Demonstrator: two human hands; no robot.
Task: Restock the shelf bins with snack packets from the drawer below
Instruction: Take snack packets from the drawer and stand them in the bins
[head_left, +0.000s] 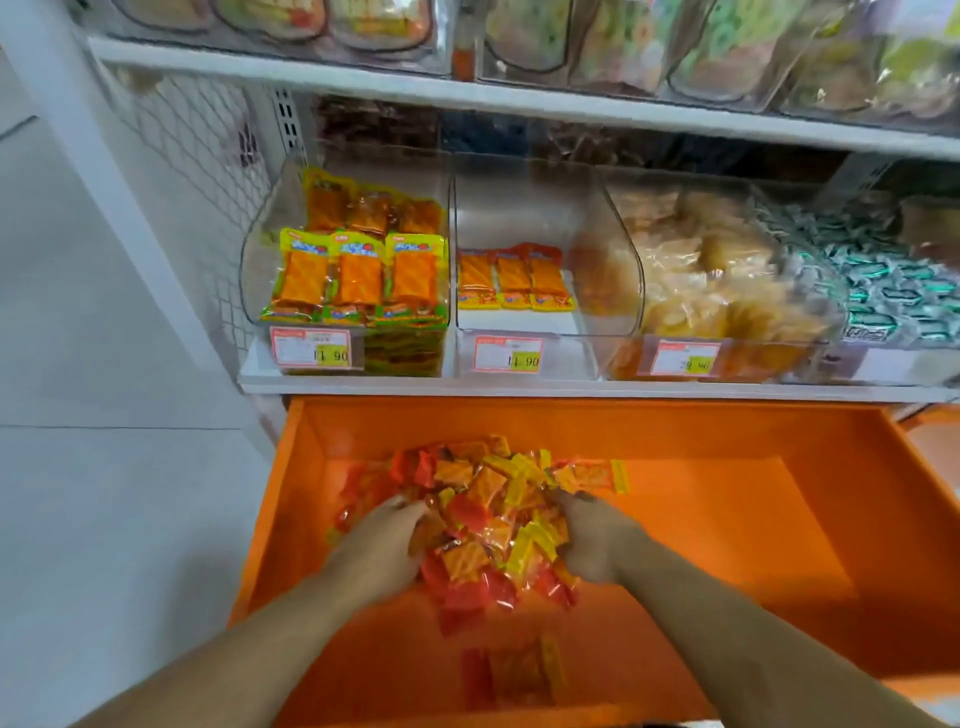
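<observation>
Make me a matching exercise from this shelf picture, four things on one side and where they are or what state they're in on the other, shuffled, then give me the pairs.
1. snack packets
2. second bin
3. leftmost bin
4. drawer

A. nearly empty, one row of three packets
B. pulled open under the shelf
C. piled between the left hand and right hand
D. well stocked, yellow-and-green packets

Pairs: 1-C, 2-A, 3-D, 4-B

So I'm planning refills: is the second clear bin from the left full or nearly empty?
Nearly empty. The second clear bin holds only a single row of red-and-yellow packets on its floor, with bare floor in front.
</observation>
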